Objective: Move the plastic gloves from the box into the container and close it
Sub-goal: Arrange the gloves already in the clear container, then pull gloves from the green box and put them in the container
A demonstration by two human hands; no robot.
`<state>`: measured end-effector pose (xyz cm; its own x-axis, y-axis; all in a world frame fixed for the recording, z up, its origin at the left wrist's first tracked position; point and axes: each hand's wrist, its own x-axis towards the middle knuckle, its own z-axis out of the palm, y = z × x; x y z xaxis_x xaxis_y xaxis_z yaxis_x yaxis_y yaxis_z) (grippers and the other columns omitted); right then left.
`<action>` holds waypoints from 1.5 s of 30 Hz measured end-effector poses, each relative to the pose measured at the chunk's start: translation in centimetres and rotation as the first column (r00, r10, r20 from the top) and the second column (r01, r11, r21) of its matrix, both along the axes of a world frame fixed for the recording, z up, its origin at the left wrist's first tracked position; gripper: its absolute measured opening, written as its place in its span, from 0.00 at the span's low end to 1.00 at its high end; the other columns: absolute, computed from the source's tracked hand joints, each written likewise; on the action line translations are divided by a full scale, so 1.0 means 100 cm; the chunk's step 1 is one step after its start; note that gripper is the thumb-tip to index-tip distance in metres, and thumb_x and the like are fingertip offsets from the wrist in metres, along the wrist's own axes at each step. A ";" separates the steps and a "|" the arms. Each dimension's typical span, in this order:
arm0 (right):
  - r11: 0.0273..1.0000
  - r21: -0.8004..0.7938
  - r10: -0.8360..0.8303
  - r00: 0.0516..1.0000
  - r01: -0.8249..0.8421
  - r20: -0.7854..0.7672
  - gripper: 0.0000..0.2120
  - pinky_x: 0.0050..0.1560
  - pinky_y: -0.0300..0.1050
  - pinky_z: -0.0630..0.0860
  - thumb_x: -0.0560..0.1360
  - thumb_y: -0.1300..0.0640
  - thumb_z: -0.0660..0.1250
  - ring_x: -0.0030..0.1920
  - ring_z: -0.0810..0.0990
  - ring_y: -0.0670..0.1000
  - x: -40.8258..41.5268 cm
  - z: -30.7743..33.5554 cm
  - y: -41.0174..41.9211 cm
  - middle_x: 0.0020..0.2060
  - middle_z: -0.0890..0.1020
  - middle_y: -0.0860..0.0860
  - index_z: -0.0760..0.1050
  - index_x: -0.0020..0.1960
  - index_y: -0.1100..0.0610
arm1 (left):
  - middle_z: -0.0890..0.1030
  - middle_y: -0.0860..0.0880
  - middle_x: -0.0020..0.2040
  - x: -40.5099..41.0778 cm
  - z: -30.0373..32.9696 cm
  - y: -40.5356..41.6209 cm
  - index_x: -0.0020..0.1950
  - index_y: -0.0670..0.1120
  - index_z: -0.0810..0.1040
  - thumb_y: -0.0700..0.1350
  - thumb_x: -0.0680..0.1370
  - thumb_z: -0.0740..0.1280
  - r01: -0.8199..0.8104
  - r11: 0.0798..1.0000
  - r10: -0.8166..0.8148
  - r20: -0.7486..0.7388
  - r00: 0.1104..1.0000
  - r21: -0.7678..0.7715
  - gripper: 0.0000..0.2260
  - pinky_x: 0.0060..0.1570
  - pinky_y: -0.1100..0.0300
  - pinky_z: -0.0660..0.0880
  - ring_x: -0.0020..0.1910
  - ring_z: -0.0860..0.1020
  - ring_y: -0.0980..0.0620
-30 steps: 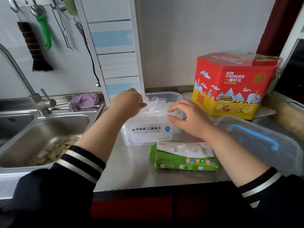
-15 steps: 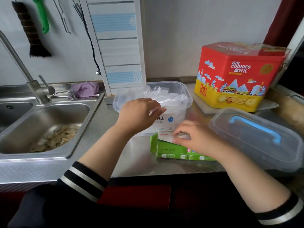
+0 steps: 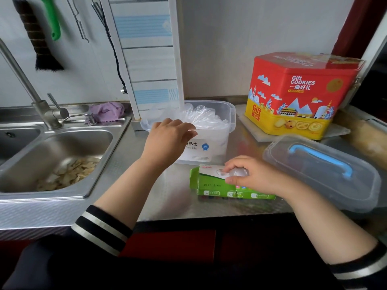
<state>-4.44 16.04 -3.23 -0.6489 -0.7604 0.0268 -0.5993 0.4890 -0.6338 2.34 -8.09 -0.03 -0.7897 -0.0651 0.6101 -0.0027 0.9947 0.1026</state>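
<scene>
Looks about halfway – a pile of plastic gloves already sits in the open container, left hand resting loose on its rim, right hand pinching more from the green box – lid still off beside it.

A single wide-angle view comes from the person's head, looking forward and down at a steel counter from close above. The wall fills twelve o'clock. The sink lies at nine o'clock and a red cookie tin at two o'clock. Both forearms enter from the bottom corners, at seven and five o'clock, so the camera sits just behind them. Straight lines bend toward the edges. No second view shares the scene.
</scene>
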 end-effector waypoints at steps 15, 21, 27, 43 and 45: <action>0.961 -0.060 0.276 0.915 -0.271 0.294 0.35 0.58 0.37 0.74 0.62 0.44 0.73 0.60 0.78 0.43 0.024 0.059 0.036 0.62 0.76 0.39 0.66 0.66 0.39 | 0.79 0.48 0.51 -0.007 0.000 0.005 0.43 0.46 0.81 0.67 0.73 0.40 -0.146 0.945 0.134 0.061 0.989 0.293 0.36 0.66 0.52 0.56 0.56 0.72 0.42; 0.754 -0.634 0.073 0.937 0.173 0.342 0.34 0.53 0.41 0.79 0.61 0.45 0.78 0.57 0.80 0.45 -0.008 0.089 0.048 0.58 0.81 0.43 0.72 0.64 0.47 | 0.74 0.51 0.67 0.010 0.003 -0.032 0.37 0.55 0.79 0.60 0.76 0.58 -0.070 0.791 0.044 0.059 0.997 0.608 0.15 0.72 0.49 0.55 0.71 0.62 0.47; 0.884 -0.098 -0.449 0.888 0.458 0.096 0.35 0.57 0.49 0.73 0.71 0.43 0.71 0.59 0.75 0.54 -0.036 0.045 -0.004 0.64 0.73 0.51 0.62 0.73 0.50 | 0.82 0.56 0.54 0.030 0.016 -0.057 0.48 0.37 0.81 0.49 0.77 0.67 0.011 0.695 -0.147 0.127 0.981 0.719 0.14 0.54 0.65 0.68 0.45 0.76 0.69; 0.937 0.176 -0.258 0.937 0.302 -0.237 0.22 0.54 0.46 0.74 0.76 0.43 0.66 0.58 0.78 0.53 -0.022 0.027 -0.027 0.66 0.70 0.48 0.74 0.66 0.53 | 0.75 0.52 0.69 0.026 0.047 -0.074 0.53 0.50 0.79 0.44 0.75 0.71 -0.082 0.939 0.036 0.139 0.990 0.335 0.07 0.57 0.59 0.67 0.61 0.76 0.47; 0.945 0.193 -0.225 0.952 0.265 -0.206 0.18 0.51 0.48 0.77 0.78 0.44 0.63 0.49 0.81 0.53 -0.025 0.026 -0.026 0.58 0.78 0.52 0.77 0.62 0.54 | 0.78 0.52 0.65 0.028 0.061 -0.054 0.54 0.49 0.80 0.44 0.77 0.69 -0.064 0.945 0.077 -0.028 0.997 0.319 0.06 0.55 0.61 0.69 0.56 0.78 0.49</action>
<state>-6.91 13.47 -0.66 -0.8154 -0.5788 0.0124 -0.5369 0.7481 -0.3900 5.12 -13.48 6.07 -0.7519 -0.3153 0.5790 -0.0611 0.9078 0.4150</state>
